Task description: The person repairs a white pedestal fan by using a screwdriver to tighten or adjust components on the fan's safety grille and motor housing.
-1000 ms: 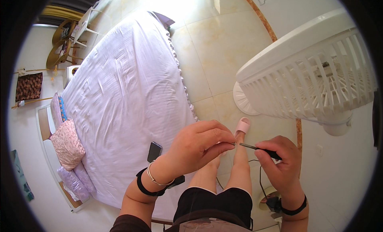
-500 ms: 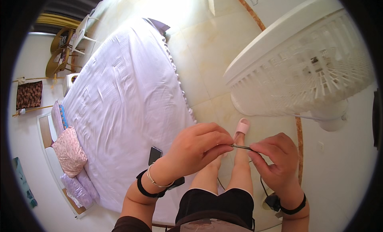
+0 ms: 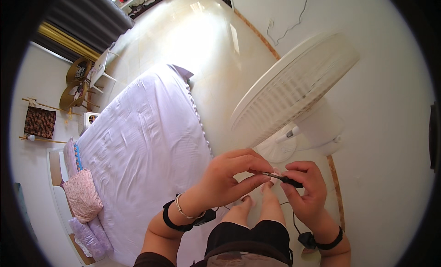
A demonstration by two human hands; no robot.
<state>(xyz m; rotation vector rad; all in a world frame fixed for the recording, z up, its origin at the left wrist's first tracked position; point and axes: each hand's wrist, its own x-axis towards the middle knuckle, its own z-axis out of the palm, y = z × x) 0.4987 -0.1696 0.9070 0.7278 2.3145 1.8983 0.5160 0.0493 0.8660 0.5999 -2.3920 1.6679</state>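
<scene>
Between my hands, in front of my legs, is a small screwdriver with a black handle and a thin metal shaft. My right hand pinches the handle between thumb and fingertips. The fingertips of my left hand close on the far end of the shaft, so the tip is hidden. The screwdriver lies nearly level, slanting slightly down to the right. Just beyond the hands stands a white fan, its round grille tilted; neither hand touches it.
A bed with a pale lilac sheet fills the left side, with pillows by the headboard. Farther back are brown chairs, a white table and a dark curtain. A white wall runs along the right.
The view has shifted; the fan now shows more from its side, its base visible. The screwdriver's black handle has come into sight at my right hand. The phone on the bed is no longer visible.
</scene>
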